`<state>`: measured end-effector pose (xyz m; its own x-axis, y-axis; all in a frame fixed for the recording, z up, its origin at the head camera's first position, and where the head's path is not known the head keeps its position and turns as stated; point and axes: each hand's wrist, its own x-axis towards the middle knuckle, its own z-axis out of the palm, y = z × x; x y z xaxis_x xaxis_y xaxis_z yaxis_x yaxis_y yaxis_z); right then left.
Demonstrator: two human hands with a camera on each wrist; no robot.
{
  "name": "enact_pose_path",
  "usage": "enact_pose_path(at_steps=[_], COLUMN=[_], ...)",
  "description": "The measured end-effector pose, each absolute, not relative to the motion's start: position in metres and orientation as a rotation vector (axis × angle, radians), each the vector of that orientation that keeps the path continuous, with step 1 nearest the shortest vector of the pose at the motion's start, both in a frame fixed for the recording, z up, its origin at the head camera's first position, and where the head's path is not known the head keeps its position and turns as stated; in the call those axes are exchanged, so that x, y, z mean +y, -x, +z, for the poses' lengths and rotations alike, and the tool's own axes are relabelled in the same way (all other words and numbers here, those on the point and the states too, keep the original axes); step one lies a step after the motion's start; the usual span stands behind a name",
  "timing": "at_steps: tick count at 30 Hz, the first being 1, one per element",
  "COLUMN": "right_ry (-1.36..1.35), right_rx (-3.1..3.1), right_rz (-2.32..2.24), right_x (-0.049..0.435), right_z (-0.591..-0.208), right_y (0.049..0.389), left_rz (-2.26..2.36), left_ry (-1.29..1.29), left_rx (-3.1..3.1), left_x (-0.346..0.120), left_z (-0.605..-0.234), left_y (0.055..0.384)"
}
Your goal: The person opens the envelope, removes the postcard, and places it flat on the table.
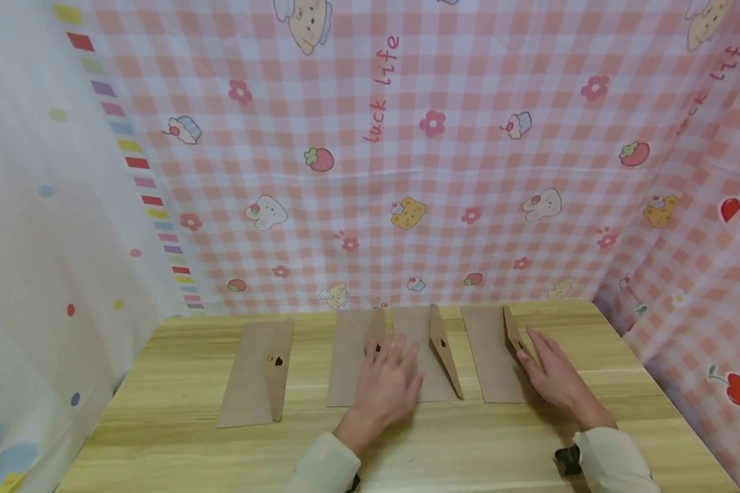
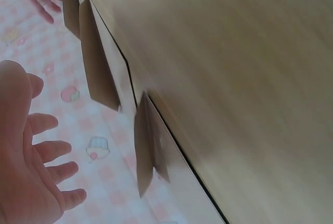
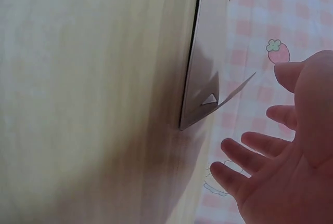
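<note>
Several brown kraft envelopes lie in a row on the table in the head view, their flaps on the right side and tilted up. My left hand (image 1: 387, 387), fingers spread, is over the gap between the two middle envelopes, covering part of the left-middle envelope (image 1: 345, 363) and of the right-middle envelope (image 1: 413, 322). Beside the raised flap (image 1: 510, 332) of the rightmost envelope (image 1: 486, 356) is my right hand (image 1: 555, 373), palm turned toward it. In the right wrist view its fingers (image 3: 250, 154) are parted and stand apart from the flap.
The leftmost envelope (image 1: 247, 373) lies by itself, with a small dark mark on its flap. Pink checked cloth (image 1: 370, 205) hangs behind the wooden table (image 1: 444, 452) and at its right. A white dotted cloth (image 1: 31, 274) hangs on the left.
</note>
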<state>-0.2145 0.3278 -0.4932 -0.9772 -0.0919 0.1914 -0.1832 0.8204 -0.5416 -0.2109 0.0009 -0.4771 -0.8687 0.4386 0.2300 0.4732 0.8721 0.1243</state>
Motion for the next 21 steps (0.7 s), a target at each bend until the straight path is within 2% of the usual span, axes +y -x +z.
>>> enact_pose_path(at_steps=[21], right_ry=[-0.244], right_rx=[-2.850], right_rz=[0.913], right_x=[0.330], right_z=[-0.500], right_y=[0.218], left_rz=[-0.116], left_ry=[0.999], left_rx=[-2.853], left_x=[0.052], left_z=[-0.483], left_y=[0.201])
